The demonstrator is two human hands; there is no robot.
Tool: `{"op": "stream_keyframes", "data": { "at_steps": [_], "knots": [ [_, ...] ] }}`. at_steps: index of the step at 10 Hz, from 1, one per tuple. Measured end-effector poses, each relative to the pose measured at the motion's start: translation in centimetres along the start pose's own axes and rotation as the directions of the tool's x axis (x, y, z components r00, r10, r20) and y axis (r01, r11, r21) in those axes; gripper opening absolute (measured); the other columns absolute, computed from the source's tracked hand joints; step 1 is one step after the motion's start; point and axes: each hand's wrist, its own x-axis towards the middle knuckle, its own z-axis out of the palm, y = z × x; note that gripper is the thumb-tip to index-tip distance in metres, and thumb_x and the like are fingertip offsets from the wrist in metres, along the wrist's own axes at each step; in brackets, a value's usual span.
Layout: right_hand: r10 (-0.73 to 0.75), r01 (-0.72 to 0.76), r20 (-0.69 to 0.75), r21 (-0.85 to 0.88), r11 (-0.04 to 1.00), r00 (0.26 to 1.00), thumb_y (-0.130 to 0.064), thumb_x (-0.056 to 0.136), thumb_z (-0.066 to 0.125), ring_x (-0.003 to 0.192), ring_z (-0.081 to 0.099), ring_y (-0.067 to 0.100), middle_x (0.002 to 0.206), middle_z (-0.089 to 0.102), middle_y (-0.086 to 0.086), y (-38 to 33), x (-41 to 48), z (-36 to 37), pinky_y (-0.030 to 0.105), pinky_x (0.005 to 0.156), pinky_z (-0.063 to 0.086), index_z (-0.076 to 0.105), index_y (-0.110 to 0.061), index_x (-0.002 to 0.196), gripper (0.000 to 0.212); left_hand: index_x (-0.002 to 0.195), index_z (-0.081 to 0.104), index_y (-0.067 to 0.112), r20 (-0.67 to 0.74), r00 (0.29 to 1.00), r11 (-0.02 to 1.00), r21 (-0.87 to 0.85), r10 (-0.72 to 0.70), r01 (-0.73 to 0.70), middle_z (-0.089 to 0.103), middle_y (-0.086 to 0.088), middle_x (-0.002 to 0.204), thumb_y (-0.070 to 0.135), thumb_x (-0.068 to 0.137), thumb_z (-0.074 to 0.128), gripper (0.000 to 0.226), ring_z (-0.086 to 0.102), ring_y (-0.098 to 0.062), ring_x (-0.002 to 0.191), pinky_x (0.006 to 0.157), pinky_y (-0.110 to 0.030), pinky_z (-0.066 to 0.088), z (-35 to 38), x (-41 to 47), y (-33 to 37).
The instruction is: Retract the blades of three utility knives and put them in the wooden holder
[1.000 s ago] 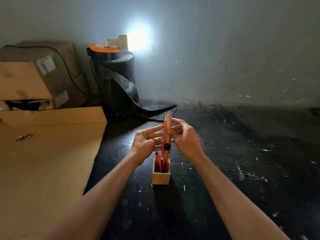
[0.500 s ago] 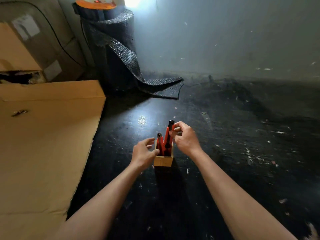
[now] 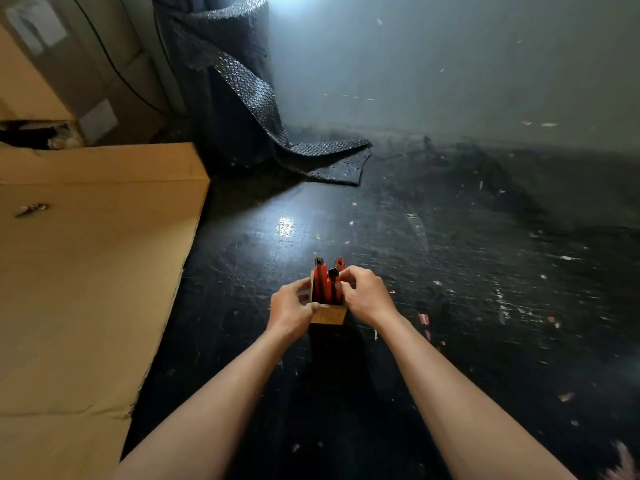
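Right hand (image 3: pixel 367 295): fingers curled, pinching upper part of red utility knife (image 3: pixel 335 285) standing in wooden holder (image 3: pixel 328 314). Left hand (image 3: pixel 290 310): partly open, thumb on holder's near left corner, fingers along its left side. Holder upright on black floor (image 3: pixel 450 271), between both hands. Red knives stand upright inside, black tips poking above rim; exact count hard to tell. No exposed blade visible. Flat cardboard sheet (image 3: pixel 86 271) well left of holder. Dark bubble-wrap roll (image 3: pixel 235 98) at wall behind, loose end trailing on floor.
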Motion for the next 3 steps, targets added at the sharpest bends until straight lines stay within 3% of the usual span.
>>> {"op": "stream_keyframes", "data": {
  "at_steps": [1,3],
  "knots": [
    [0.008,-0.007,-0.013,0.019,1.0,1.0,-0.02,0.097,0.063,0.106,0.067,0.019,0.116,0.073,0.003,-0.5,-0.7,-0.8,0.033,0.088,0.054,0.07,-0.017,0.116,0.02,0.137,0.063,0.015,0.009,1.0,1.0,-0.014,0.007,-0.007,0.07,-0.004,0.132,0.005,0.083,0.082,0.058,0.066,-0.023,0.122,0.103,-0.039,0.054,-0.1,-0.2,0.0],
    [-0.028,0.03,-0.062,0.03,0.999,0.998,-0.023,0.096,0.066,0.109,0.066,0.019,0.117,0.071,0.003,-1.6,-3.1,-3.7,0.032,0.091,0.054,0.065,-0.015,0.125,0.03,0.14,0.059,0.009,-0.008,0.999,0.999,-0.012,0.039,-0.039,0.068,-0.008,0.134,0.012,0.085,0.082,0.06,0.068,-0.021,0.118,0.082,-0.019,0.052,-0.9,-2.0,-0.4]
  ]
}}
